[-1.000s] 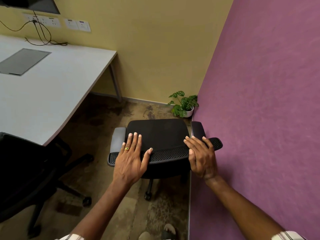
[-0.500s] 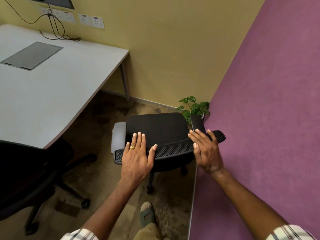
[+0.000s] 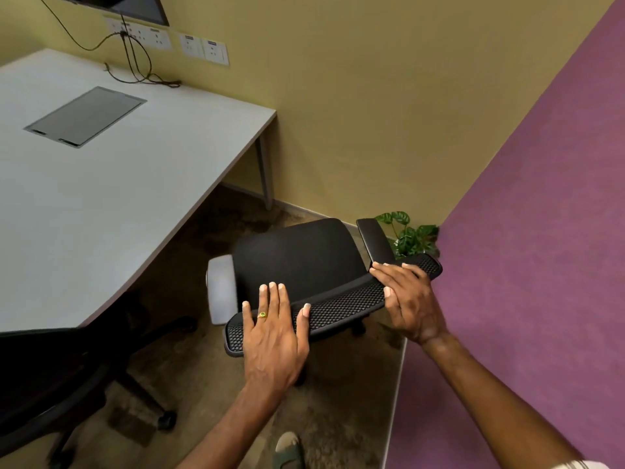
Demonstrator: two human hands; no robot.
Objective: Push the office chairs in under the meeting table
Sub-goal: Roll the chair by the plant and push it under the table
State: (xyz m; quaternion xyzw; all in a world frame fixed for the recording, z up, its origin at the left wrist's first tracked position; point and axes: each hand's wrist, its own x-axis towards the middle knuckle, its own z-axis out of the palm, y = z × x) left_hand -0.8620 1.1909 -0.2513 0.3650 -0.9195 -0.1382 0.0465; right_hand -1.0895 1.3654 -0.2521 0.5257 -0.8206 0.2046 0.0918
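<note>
Since the earlier frames the office chair (image 3: 304, 262) has swung its seat leftward toward the meeting table (image 3: 111, 204) and stands a little farther from the purple wall (image 3: 541, 231), though it is not yet under the tabletop. The left hand (image 3: 274, 336) lies flat over the top edge of the mesh backrest (image 3: 341, 308), fingers extended forward over the rim and thumb spread to the side, pressing rather than closing around it. The right hand (image 3: 411, 299) is curled over the backrest's right end, fingers on top and thumb on the near face, gripping it. The chair's seat points to the gap between the table's corner and the yellow wall (image 3: 338, 96). A grey table leg (image 3: 265, 170) stands near that corner, ahead of the seat. A small potted plant (image 3: 411, 236) sits in the room corner just behind the chair's right armrest (image 3: 375, 242). A second black chair (image 3: 50, 377) is at the lower left, its back at the table's near edge and its wheeled base spreading across the floor close to the first chair's left side. Cables (image 3: 135, 66) trail onto the table from the wall sockets (image 3: 203, 47).
</note>
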